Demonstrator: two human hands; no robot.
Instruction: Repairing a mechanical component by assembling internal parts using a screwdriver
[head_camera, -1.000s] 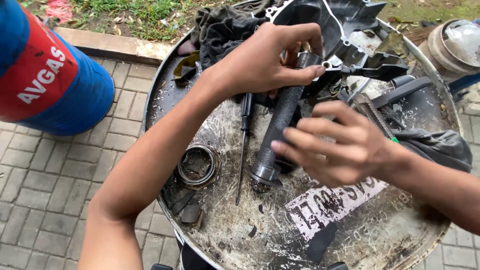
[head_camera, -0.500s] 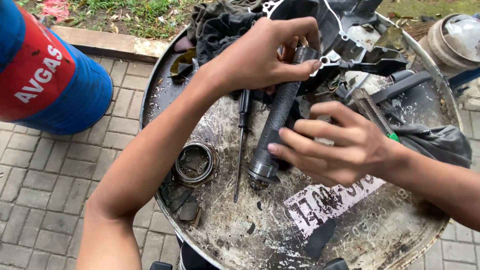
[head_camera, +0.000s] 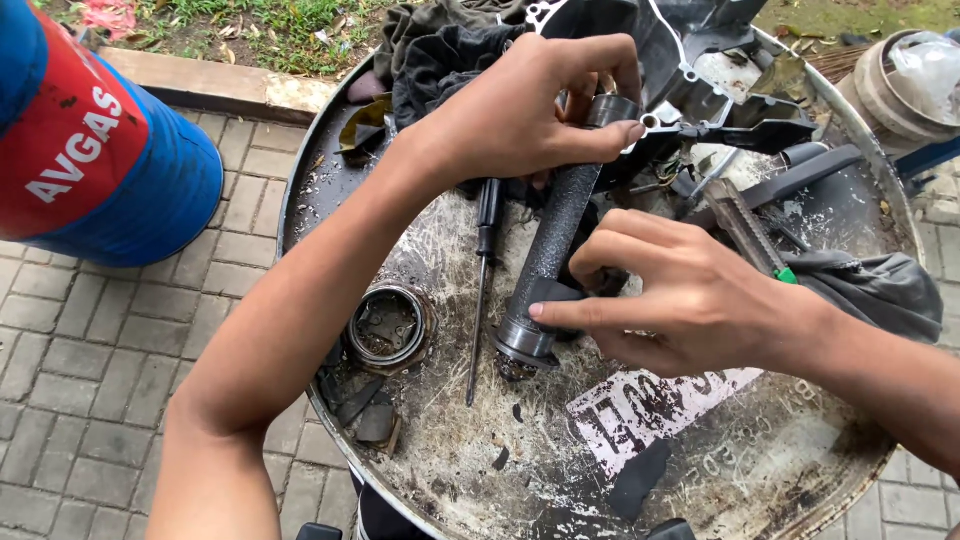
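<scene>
A dark, rough-textured metal tube (head_camera: 555, 245) leans upright on the greasy top of a steel drum (head_camera: 420, 230). My left hand (head_camera: 520, 110) grips the tube's upper end. My right hand (head_camera: 680, 295) closes around its lower part, the thumb pressing a dark collar near the flanged base. A black-handled screwdriver (head_camera: 484, 285) lies on the drum just left of the tube. A round bearing-like ring (head_camera: 390, 325) sits further left.
Black engine covers (head_camera: 700, 70) and dark rags (head_camera: 440, 50) crowd the drum's far side. A flat file with a green handle (head_camera: 750, 235) lies to the right. A blue and red drum (head_camera: 90, 150) lies on the paving at left. A bucket (head_camera: 905, 80) stands at the top right.
My right hand has moved left and closed onto the lower part of the tube. My left hand keeps its hold on the top.
</scene>
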